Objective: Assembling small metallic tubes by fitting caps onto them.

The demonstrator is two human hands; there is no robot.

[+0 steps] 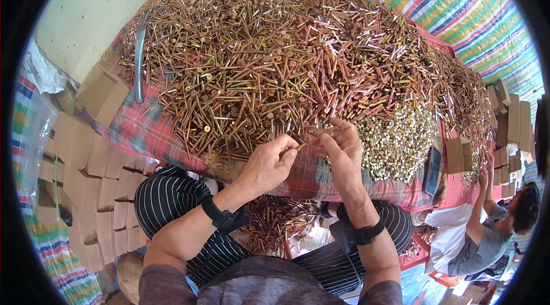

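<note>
Above the near edge of a plaid-covered table [303, 178], my left hand [264, 164] pinches a short brass-coloured metal rod [301, 146] between thumb and fingers. My right hand [345, 153] is closed close beside it, thumb and fingertips together at the rod's other side. Whatever those fingertips hold is too small to make out. Beyond both hands spreads a broad heap of bronze-coloured metal rods [240, 70], some with round heads. Redder, copper-coloured rods [366, 70] lie further right. Just right of my right hand is a pile of small shiny gold-coloured metal pieces [395, 142].
A curved grey strip [139, 64] lies at the heap's left end. A dark flat slab [433, 170] and a small cardboard box [457, 155] sit right of the gold pile. Cardboard boxes [109, 190] stack at left. Another person [487, 236] reaches toward the table at right.
</note>
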